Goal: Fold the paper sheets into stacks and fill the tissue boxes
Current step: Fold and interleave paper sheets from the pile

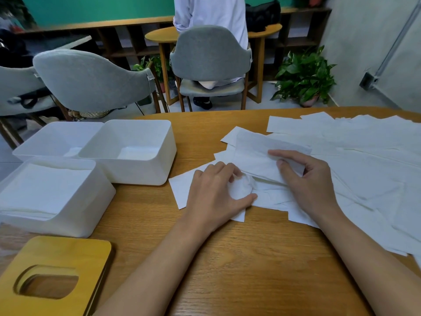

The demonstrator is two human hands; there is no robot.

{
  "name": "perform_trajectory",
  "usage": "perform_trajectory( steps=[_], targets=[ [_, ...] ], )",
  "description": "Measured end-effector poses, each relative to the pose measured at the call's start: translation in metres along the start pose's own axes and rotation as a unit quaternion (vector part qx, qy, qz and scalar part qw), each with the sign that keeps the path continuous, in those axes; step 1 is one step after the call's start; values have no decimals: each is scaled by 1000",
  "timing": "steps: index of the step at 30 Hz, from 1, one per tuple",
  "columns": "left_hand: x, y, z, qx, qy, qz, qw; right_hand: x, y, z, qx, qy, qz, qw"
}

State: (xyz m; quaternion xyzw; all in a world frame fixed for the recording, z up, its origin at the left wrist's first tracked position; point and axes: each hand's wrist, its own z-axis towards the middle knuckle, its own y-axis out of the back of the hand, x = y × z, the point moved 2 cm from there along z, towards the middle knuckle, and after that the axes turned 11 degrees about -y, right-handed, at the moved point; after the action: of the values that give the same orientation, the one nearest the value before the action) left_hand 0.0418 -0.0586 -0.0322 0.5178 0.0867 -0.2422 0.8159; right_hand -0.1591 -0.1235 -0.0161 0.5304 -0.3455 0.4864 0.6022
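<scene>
Progress is being judged as roughly a third. At the left edge of the table (250, 258), the near box (100, 208) is being occupied by a flat stack (43, 190). The two boxes (148, 172) behind it are being left with bare bottoms. A lid (61, 254) is being kept off, at the near left corner.

Loose sheets (364, 167), white, thin and creased, are being left spread across the right half up to the far edge, many overlapping.

One long sheet (255, 153) is being pinched near the middle between thumb and forefingers of the right hand (307, 179). Bunched paper (241, 190) is being clutched in the curled fingers of the left hand (214, 192). Whether it belongs to that sheet cannot be told.
</scene>
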Motion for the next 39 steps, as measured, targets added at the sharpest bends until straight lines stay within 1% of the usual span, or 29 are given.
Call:
perform_trajectory(
  steps=[3, 6, 9, 11, 12, 15, 18, 21, 24, 26, 29, 31, 34, 37, 39],
  targets=[
    [-5, -1, 1, -14, -6, 12, 1000, 1, -1, 0, -2, -7, 3, 1000],
    [-5, 9, -2, -28, -20, 0, 999, -1, 1, -1, -2, -9, 0, 1000],
    [-5, 22, -2, 5, -67, -23, 997, -1, 1, -3, 20, 18, -28, 999],
    [-8, 30, -1, 18, -98, -52, 994, 1, 0, -5, 58, 46, -45, 996],
    [-10, 34, -1, 15, -100, -80, 992, 3, -1, -6, 84, 58, -46, 994],
    [-14, 45, 1, -6, -85, -173, 981, 11, -5, -12, 167, 76, -44, 982],
    [-10, 54, 4, -20, -58, -251, 966, 18, -10, -18, 209, 71, -53, 974],
    [-6, 57, 4, -18, -33, -290, 956, 16, -15, -20, 209, 32, -31, 977],
    [-4, 55, 4, -6, -18, -287, 958, 17, -15, -17, 161, 6, -4, 987],
    [1, 55, 5, -16, -1, -277, 961, 19, -12, -15, 136, -32, 38, 990],
    [9, 58, 7, -33, 32, -294, 955, 21, -9, -13, 159, -87, 80, 980],
    [9, 60, 7, -30, 46, -307, 950, 25, -10, -15, 182, -88, 81, 976],
    [4, 59, 6, -28, 43, -302, 952, 28, -13, -18, 201, -65, 54, 976],
    [2, 56, 6, -41, 24, -282, 958, 28, -18, -20, 200, -61, 40, 977],
    [0, 56, 6, -48, 14, -270, 962, 27, -22, -22, 194, -79, 62, 976]
  ],
)
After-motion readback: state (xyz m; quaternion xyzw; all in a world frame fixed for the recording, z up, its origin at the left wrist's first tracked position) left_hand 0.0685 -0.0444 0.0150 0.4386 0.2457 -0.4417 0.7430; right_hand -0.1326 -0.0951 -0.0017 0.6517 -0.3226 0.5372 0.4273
